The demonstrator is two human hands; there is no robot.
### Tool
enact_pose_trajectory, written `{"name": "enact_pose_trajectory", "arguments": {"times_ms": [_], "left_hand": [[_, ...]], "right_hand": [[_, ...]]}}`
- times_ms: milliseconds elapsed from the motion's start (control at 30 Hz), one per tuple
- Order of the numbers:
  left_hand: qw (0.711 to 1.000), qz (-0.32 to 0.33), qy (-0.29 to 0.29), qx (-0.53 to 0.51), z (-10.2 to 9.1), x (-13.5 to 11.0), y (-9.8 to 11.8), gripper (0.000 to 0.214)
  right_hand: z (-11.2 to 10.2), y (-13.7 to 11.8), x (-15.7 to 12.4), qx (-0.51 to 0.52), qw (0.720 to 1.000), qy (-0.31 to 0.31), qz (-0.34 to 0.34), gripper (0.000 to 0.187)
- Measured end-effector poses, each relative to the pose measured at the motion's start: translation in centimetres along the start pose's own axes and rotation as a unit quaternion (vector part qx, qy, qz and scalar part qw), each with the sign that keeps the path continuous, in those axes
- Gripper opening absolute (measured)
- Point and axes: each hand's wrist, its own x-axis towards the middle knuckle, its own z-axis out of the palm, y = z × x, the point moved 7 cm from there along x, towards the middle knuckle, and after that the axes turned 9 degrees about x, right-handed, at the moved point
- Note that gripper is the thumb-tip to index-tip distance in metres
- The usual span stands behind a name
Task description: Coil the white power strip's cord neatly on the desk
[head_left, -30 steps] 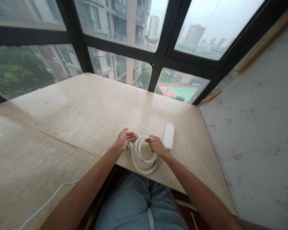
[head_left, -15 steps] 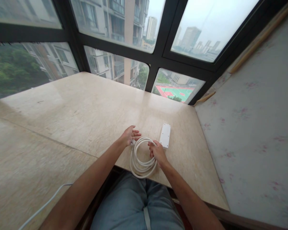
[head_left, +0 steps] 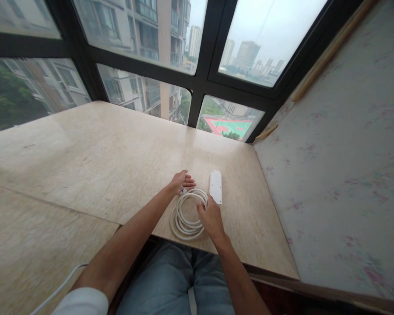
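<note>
A coiled white power cord lies on the tabletop near its front edge. My right hand is closed round the right side of the coil, thumb on the inner side. My left hand is at the coil's upper left, its fingers stretched out and apart. Just under that palm is the plug, partly hidden; whether the hand touches it is hard to tell. Beyond my right hand lies a white power strip, its flat side with small screw points facing up.
The beige stone-patterned surface reaches to dark window frames at the back. A flower-patterned wall bounds the right side. A thin white cable runs at the lower left. My legs are under the front edge.
The view has swung to the right. The coil now sits flatter and farther onto the tabletop, off my lap. My right hand has turned slightly on it; my left hand stays stretched out.
</note>
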Motion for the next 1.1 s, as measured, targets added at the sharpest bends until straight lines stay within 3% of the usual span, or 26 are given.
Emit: {"name": "enact_pose_trajectory", "arguments": {"times_ms": [167, 400, 533, 633, 667, 733, 800, 867, 967, 1100], "left_hand": [[0.998, 0.055, 0.023, -0.026, 0.5, 0.5, 0.0, 0.029], [0.973, 0.204, 0.104, -0.031, 0.1, 0.4, 1.9, 0.040], [0.935, 0.290, 0.202, 0.027, -2.6, -2.3, 3.1, 0.034], [0.904, 0.313, 0.275, 0.093, -5.3, -6.4, 1.6, 0.032], [0.893, 0.309, 0.300, 0.132, -6.0, -8.0, 0.7, 0.039], [0.822, 0.274, 0.346, 0.359, -6.1, -10.8, -1.1, 0.061], [0.748, 0.239, 0.343, 0.515, -5.2, -12.7, -2.9, 0.073], [0.695, 0.210, 0.339, 0.598, -3.8, -13.7, -4.0, 0.072], [0.660, 0.189, 0.315, 0.656, -1.2, -13.6, -4.3, 0.054], [0.641, 0.207, 0.318, 0.667, 1.1, -12.2, -3.9, 0.040]], "right_hand": [[-0.8, -2.0, -1.6, -0.182, 0.983, -0.024, -0.020, 0.054], [-3.9, -4.1, -1.6, -0.250, 0.966, -0.003, -0.072, 0.037], [-6.0, -2.5, 0.5, -0.235, 0.967, 0.053, -0.079, 0.043], [-6.5, -0.1, 2.3, -0.217, 0.971, 0.069, -0.076, 0.048], [-6.4, 0.6, 2.7, -0.209, 0.973, 0.065, -0.078, 0.048], [-5.9, 1.8, 3.5, -0.193, 0.977, 0.053, -0.078, 0.049], [-5.2, 2.7, 4.1, -0.181, 0.980, 0.044, -0.069, 0.054], [-4.5, 3.3, 4.5, -0.180, 0.981, 0.042, -0.053, 0.062], [-3.8, 3.6, 5.0, -0.190, 0.980, 0.050, -0.037, 0.064], [-3.5, 3.8, 5.2, -0.180, 0.981, 0.062, -0.046, 0.052]]}}
